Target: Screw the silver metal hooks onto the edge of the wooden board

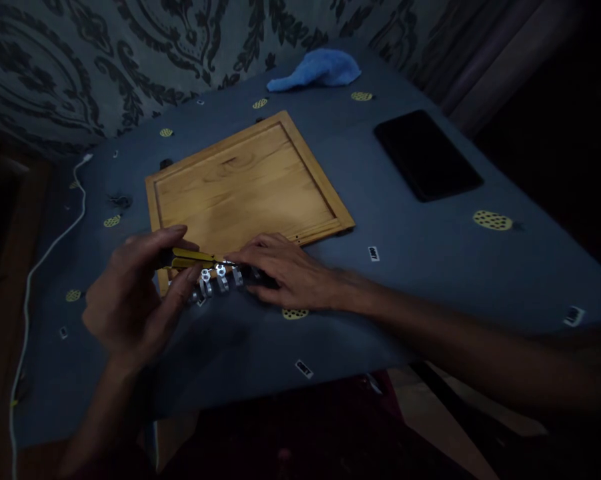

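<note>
My left hand (130, 293) is closed around a slim yellow-and-black screwdriver (193, 259), its thin dark shaft pointing right. The tip meets a row of shiny silver metal links (221, 273) at the near edge of a framed wooden board (230, 180). My right hand (290, 273) is closed over the right end of that row, index fingertip beside the screwdriver tip. Something dark shows between its fingers and thumb, partly hidden. The board lies at a slant on the table, its near left corner behind my left hand.
A blue cloth (320, 69) lies crumpled at the back of the table (430, 267). To the right is a flat black tablet-like slab (427, 155). A white cable (29, 293) runs down the left side. A patterned curtain (130, 60) hangs behind the table.
</note>
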Demonstrator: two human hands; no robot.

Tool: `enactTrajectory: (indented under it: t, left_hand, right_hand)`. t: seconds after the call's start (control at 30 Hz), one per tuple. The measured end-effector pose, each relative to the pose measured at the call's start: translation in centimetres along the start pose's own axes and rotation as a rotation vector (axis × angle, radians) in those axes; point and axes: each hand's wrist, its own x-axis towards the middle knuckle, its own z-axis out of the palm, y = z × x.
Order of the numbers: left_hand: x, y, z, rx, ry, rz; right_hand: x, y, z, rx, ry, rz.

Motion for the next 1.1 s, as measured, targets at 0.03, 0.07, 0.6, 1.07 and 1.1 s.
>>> enactTrajectory:
  t: [0.03,0.07,0.6,1.07,1.1]
  left_hand:
    - [0.01,0.00,0.06,-0.014,0.004,0.000]
    - [0.05,-0.04,0.13,-0.013,0.013,0.012]
    - [0.24,0.11,0.56,-0.014,0.193,-0.006]
    - [0.19,0.19,0.75,-0.037,0.160,0.001]
    - [0.24,0.24,0.80,-0.026,0.166,0.013]
  right_hand:
    - [-0.02,0.02,0.01,0.006,-0.001,0.001]
    - [-0.03,0.04,0.02,0.011,0.000,0.003]
    - [-0.10,0.03,-0.03,-0.007,0.000,0.001]
    - [0.03,-0.17,-0.25,-0.011,-0.020,-0.001]
    - [0.02,-0.18,-0.27,-0.008,-0.021,0.000]
